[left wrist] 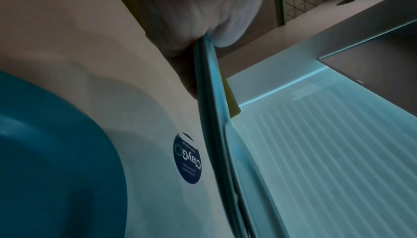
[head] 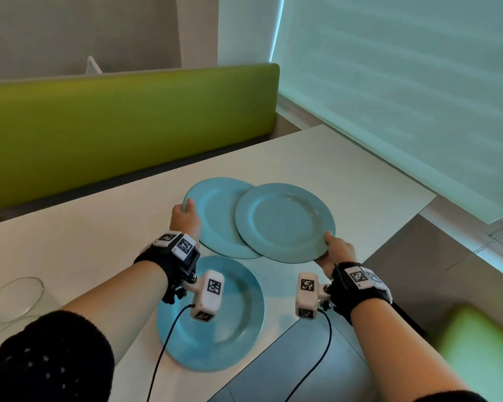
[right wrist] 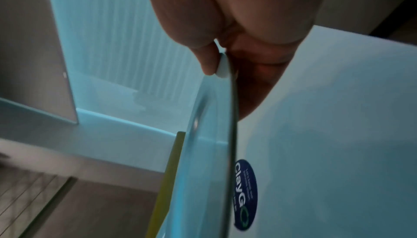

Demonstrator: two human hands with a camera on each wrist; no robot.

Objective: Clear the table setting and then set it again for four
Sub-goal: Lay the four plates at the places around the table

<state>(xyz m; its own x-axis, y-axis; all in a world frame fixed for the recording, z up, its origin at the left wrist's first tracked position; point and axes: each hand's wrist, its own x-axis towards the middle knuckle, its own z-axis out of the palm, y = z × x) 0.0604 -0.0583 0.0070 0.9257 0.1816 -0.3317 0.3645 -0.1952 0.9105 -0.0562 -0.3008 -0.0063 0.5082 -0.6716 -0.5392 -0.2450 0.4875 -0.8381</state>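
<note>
Left hand [head: 186, 217] is pinching the left rim of one blue plate [head: 215, 216], thumb on top, fingers curled under; the left wrist view shows the rim clamped between thumb and fingers [left wrist: 180, 74]. Right hand [head: 336, 250] is pinching the near-right rim of a second plate [head: 285, 221] the same way, thumb on top. The right wrist view shows that rim edge-on in the pinch. Both plates are being held up above the table [head: 317, 158], near its right edge, the right one overlapping on top of the left one. A round dark-blue sticker [left wrist: 187, 159] is showing on the table below the plates. A third plate [head: 233, 320] is lying flat at the near edge of the table, partly overhanging it, just nearer than the held pair and under the left wrist camera. A clear glass bowl [head: 13, 298] is sitting at the table's near-left. A green bench back [head: 122, 120] is running along the far side.
</note>
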